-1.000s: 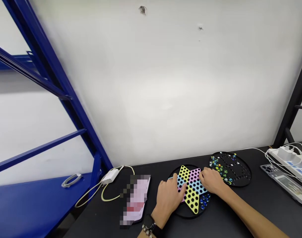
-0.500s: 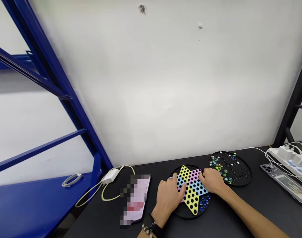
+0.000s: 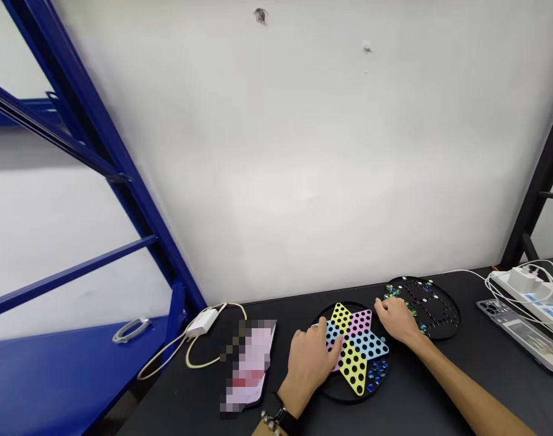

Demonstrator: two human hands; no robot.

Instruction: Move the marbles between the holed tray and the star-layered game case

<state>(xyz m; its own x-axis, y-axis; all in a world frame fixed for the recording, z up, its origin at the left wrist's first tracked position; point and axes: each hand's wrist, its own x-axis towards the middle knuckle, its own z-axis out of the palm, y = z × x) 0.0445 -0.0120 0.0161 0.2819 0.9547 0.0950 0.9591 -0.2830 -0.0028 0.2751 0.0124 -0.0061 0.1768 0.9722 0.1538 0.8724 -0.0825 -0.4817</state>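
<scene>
A Chinese checkers board [image 3: 354,367] has a star of yellow, pink and light blue points with dark holes, set in a round black tray. My left hand [image 3: 307,357] lies over its left side, thumb and index finger spread on the star. Blue marbles [image 3: 377,374] sit in the tray's lower right part. My right hand [image 3: 397,319] is between this board and a second round black tray [image 3: 440,327], covering that tray's left edge. Its fingers are bent together; I cannot see whether they hold anything. Green and clear marbles [image 3: 391,292] show beside it.
A phone [image 3: 253,363] lies left of my left hand, near a white adapter [image 3: 202,323] with its cable. On the right are a phone case [image 3: 521,336] and a white power strip [image 3: 537,297] with cords. A blue metal frame [image 3: 135,206] stands at the left.
My right hand has left the upper right of the star and moved slightly right and up, to the second tray's edge. The star board has shifted slightly right. My left hand is almost still.
</scene>
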